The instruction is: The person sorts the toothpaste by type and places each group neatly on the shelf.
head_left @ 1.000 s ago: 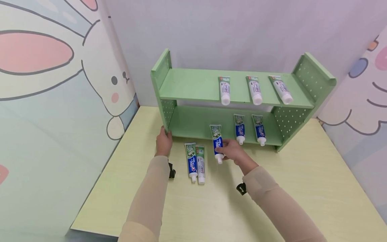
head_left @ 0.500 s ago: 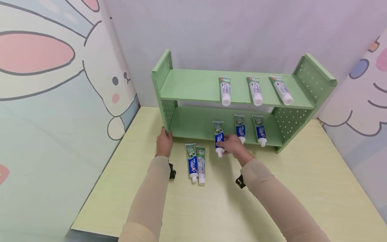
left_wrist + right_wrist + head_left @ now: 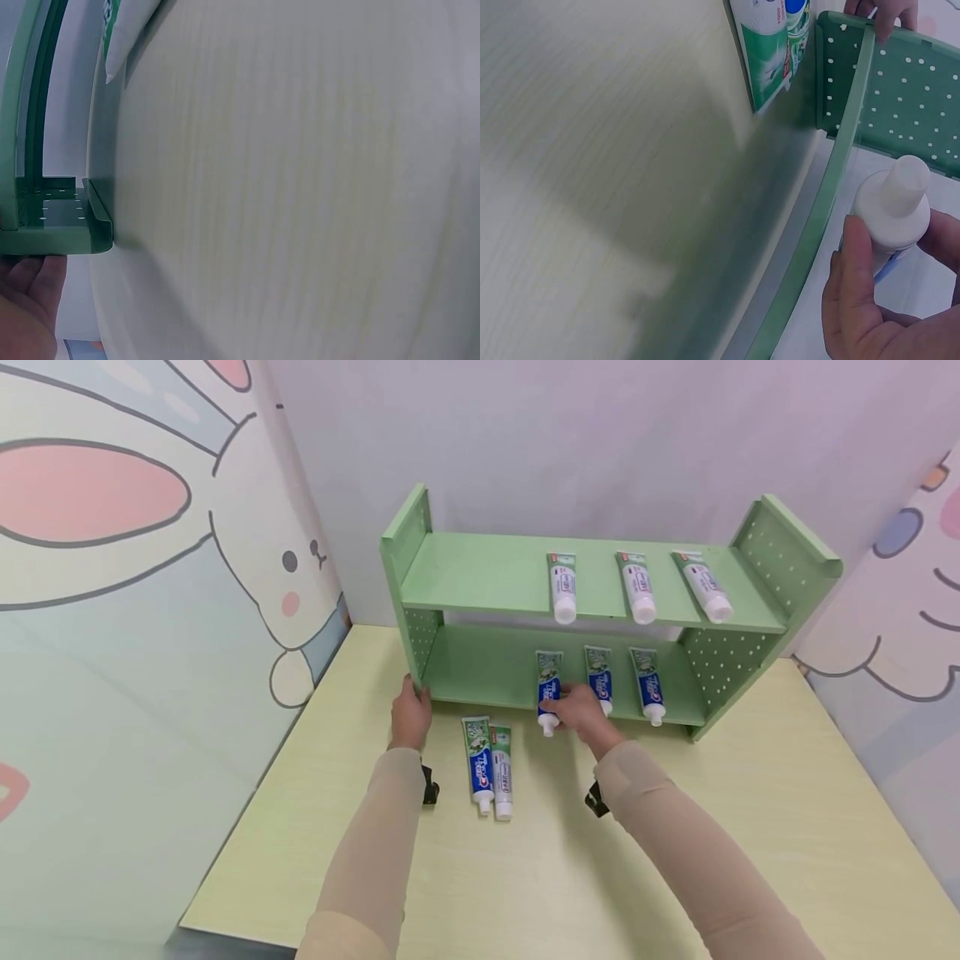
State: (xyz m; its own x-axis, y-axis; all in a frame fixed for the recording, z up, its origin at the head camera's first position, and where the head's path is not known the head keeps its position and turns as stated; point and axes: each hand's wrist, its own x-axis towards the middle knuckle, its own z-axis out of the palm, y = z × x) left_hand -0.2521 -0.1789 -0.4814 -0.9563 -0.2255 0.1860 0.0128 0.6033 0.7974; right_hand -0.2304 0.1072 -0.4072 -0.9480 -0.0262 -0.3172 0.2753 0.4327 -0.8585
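My right hand [image 3: 582, 711] pinches a blue and green toothpaste tube [image 3: 549, 671] near its white cap. The tube's flat end reaches over the lower shelf, and its cap points toward me past the front edge. The right wrist view shows the thumb and fingers on both sides of the cap end [image 3: 891, 206]. My left hand [image 3: 410, 718] grips the front edge of the left side panel of a green two-tier shelf rack [image 3: 480, 568]. Fingers [image 3: 889, 15] of that hand come over the panel's edge in the right wrist view.
Two matching blue tubes [image 3: 648, 685] lie on the lower shelf to the right, one partly behind my right hand. Three white and green tubes [image 3: 637, 585] lie on the upper shelf. On the table [image 3: 480, 877], a blue tube [image 3: 479, 760] and a white tube [image 3: 502, 772] lie side by side.
My right hand has carried the toothpaste tube forward and slightly right, from before the lower shelf to over its front edge. My left hand has kept its place on the panel.
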